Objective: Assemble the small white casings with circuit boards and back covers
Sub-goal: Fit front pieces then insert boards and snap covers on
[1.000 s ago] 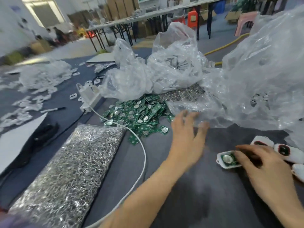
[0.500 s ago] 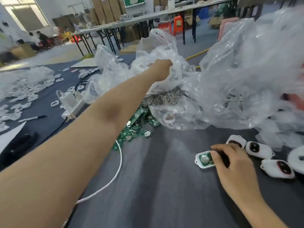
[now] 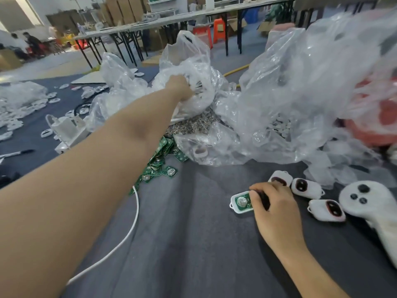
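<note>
My left hand (image 3: 180, 86) reaches far forward into the mouth of a clear plastic bag (image 3: 189, 61); its fingers are hidden inside the plastic. My right hand (image 3: 274, 208) rests on the dark cloth and grips a small white casing (image 3: 237, 208) with a green circuit board (image 3: 241, 201) seated in it. Three more white casings (image 3: 305, 187) with dark red openings lie just right of that hand. A heap of loose green circuit boards (image 3: 160, 162) lies mid-table, partly under my left forearm.
A big crumpled clear bag (image 3: 300, 93) fills the right rear. Small metal parts (image 3: 193, 123) spill between the bags. A white controller-shaped shell (image 3: 365, 201) lies far right. A white cable (image 3: 131, 224), a white adapter (image 3: 66, 129), a pen (image 3: 18, 152) and scattered white parts (image 3: 17, 108) sit on the left.
My left hand left the table near the boards, stretched forward and went into the far bag. My right hand stayed on the casing with the board.
</note>
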`<action>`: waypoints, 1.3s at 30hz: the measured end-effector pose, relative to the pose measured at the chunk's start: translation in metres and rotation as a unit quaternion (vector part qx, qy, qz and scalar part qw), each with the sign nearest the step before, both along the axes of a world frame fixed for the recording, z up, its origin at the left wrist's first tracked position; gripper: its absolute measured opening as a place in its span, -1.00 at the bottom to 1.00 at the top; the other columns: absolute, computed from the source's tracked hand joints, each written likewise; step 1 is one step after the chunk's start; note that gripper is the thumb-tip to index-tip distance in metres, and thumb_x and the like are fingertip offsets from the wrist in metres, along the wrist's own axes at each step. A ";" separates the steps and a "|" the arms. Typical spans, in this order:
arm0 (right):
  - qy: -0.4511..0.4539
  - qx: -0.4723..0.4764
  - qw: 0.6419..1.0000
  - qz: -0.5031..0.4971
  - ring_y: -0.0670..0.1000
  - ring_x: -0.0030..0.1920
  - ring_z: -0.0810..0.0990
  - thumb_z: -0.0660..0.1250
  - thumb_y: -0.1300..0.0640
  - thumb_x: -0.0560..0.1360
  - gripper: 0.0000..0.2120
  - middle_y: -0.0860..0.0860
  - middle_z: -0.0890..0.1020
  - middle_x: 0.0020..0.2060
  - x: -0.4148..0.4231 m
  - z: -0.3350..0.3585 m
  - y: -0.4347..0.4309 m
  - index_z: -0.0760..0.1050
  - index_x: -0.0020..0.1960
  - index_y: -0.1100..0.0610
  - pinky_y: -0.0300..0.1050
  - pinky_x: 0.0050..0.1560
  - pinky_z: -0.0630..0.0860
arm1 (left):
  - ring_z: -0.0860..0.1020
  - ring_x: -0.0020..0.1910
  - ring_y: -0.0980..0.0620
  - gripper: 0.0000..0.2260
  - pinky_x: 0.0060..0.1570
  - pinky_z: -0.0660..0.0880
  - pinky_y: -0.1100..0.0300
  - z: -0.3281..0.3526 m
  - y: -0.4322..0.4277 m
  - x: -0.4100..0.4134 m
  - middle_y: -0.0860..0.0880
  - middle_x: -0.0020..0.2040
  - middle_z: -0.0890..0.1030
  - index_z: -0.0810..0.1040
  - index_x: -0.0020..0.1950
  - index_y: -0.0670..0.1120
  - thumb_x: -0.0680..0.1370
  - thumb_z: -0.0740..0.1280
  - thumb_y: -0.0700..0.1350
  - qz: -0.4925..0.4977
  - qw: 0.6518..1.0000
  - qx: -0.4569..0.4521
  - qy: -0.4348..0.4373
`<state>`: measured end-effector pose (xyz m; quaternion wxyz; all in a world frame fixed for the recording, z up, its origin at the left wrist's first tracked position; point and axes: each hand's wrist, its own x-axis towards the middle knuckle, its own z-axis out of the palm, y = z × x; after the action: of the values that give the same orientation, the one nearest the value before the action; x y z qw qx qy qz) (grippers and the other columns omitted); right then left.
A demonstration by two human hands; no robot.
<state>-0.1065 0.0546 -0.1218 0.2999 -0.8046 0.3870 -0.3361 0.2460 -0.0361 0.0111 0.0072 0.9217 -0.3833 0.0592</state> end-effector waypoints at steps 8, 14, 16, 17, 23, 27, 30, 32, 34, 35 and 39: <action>-0.030 0.028 0.999 -0.010 0.04 -0.03 0.52 0.31 0.25 0.50 -0.90 0.00 0.59 -0.12 0.001 0.004 0.000 0.60 -0.07 0.13 -0.07 0.01 0.44 | 0.56 0.03 -0.03 -0.76 -0.04 0.42 0.34 0.061 0.029 -0.013 -0.12 -0.03 0.61 0.55 0.15 -0.27 0.59 0.17 -0.22 -0.027 0.952 -0.303 -0.027; -0.146 0.059 0.987 -0.030 -0.18 -0.13 0.55 0.28 0.31 0.53 -0.83 0.00 0.61 -0.09 -0.002 0.012 0.000 0.58 0.01 0.11 -0.41 -0.09 0.43 | 0.55 -0.12 0.19 -0.82 0.00 0.55 0.27 0.048 0.110 -0.146 0.07 -0.06 0.57 0.48 0.04 -0.06 0.51 0.33 -0.28 -0.280 0.819 -0.454 0.211; -0.225 0.098 0.969 -0.015 -0.20 -0.13 0.58 0.25 0.28 0.56 -0.82 -0.08 0.63 -0.11 -0.004 0.016 0.001 0.56 0.01 0.05 -0.39 -0.08 0.46 | 0.57 -0.18 0.19 -0.78 -0.11 0.56 0.27 0.002 0.139 -0.198 0.05 -0.11 0.59 0.50 0.04 -0.05 0.50 0.34 -0.33 -0.296 0.774 -0.426 0.363; -0.266 0.130 0.955 -0.006 -0.18 -0.15 0.60 0.23 0.25 0.58 -0.82 -0.11 0.64 -0.15 -0.006 0.018 0.001 0.57 0.00 0.04 -0.32 -0.09 0.51 | 0.56 -0.20 0.18 -0.71 -0.15 0.53 0.29 -0.020 0.149 -0.216 0.02 -0.13 0.59 0.49 0.06 -0.04 0.49 0.32 -0.39 -0.292 0.751 -0.401 0.436; -0.313 0.313 0.894 0.071 -0.08 -0.13 0.65 0.29 0.25 0.54 -0.82 -0.07 0.70 -0.15 -0.008 0.026 -0.002 0.64 -0.01 0.05 -0.20 -0.24 0.56 | 0.61 -0.13 0.05 -0.42 -0.08 0.53 0.25 -0.093 0.166 -0.239 0.05 0.11 0.60 0.34 0.35 0.12 0.49 0.35 -0.41 -0.248 0.673 -0.392 0.575; -0.341 0.387 0.849 0.112 -0.05 -0.25 0.62 0.33 0.26 0.49 -0.86 0.04 0.70 -0.19 -0.010 0.031 -0.005 0.64 -0.09 0.09 -0.27 -0.40 0.48 | 0.65 -0.10 0.14 -0.69 -0.09 0.56 0.29 -0.106 0.171 -0.239 0.08 -0.04 0.70 0.58 0.13 -0.02 0.48 0.36 -0.34 -0.193 0.642 -0.444 0.595; -0.344 0.404 0.838 0.131 -0.04 -0.29 0.61 0.38 0.20 0.40 -0.92 0.06 0.69 -0.21 -0.011 0.032 -0.006 0.64 -0.12 0.12 -0.27 -0.42 0.48 | 0.66 -0.10 0.11 -0.79 -0.11 0.56 0.30 -0.109 0.172 -0.238 0.00 -0.08 0.71 0.65 0.03 -0.04 0.46 0.38 -0.28 -0.176 0.622 -0.473 0.599; -0.353 0.422 0.821 0.151 -0.03 -0.23 0.64 0.38 0.18 0.36 -0.85 0.07 0.70 -0.16 -0.012 0.032 -0.007 0.64 -0.09 0.16 -0.28 -0.37 0.52 | 0.67 -0.10 0.07 -0.83 -0.11 0.57 0.27 -0.110 0.172 -0.237 -0.04 -0.10 0.71 0.69 -0.07 0.00 0.40 0.41 -0.21 -0.167 0.599 -0.492 0.609; -0.368 0.449 0.795 0.176 -0.02 -0.16 0.67 0.36 0.22 0.35 -0.80 0.08 0.70 -0.10 -0.014 0.033 -0.009 0.66 -0.05 0.17 -0.28 -0.28 0.57 | 0.67 -0.11 0.05 -0.86 -0.11 0.57 0.26 -0.112 0.171 -0.235 -0.06 -0.11 0.71 0.70 -0.12 0.01 0.38 0.41 -0.18 -0.151 0.568 -0.507 0.631; -0.372 0.462 0.782 0.192 -0.02 -0.12 0.67 0.36 0.25 0.35 -0.77 0.08 0.70 -0.07 -0.015 0.034 -0.010 0.67 -0.02 0.16 -0.28 -0.23 0.58 | 0.66 -0.12 0.04 -0.86 -0.11 0.57 0.25 -0.113 0.171 -0.234 -0.07 -0.12 0.71 0.69 -0.13 0.00 0.38 0.41 -0.19 -0.145 0.553 -0.513 0.641; -0.361 0.478 0.764 0.241 -0.04 -0.01 0.66 0.35 0.32 0.33 -0.64 0.07 0.69 0.00 -0.016 0.033 -0.011 0.61 0.11 0.15 -0.26 -0.08 0.58 | 0.67 -0.18 0.07 -0.88 -0.16 0.57 0.31 -0.111 0.170 -0.230 -0.09 -0.17 0.70 0.68 -0.18 -0.09 0.39 0.37 -0.26 -0.111 0.473 -0.521 0.702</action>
<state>-0.1221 0.0437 -0.0884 0.8339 -0.4435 0.1544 -0.2899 0.0161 0.1337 -0.0999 0.7594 0.4310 -0.2473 -0.4200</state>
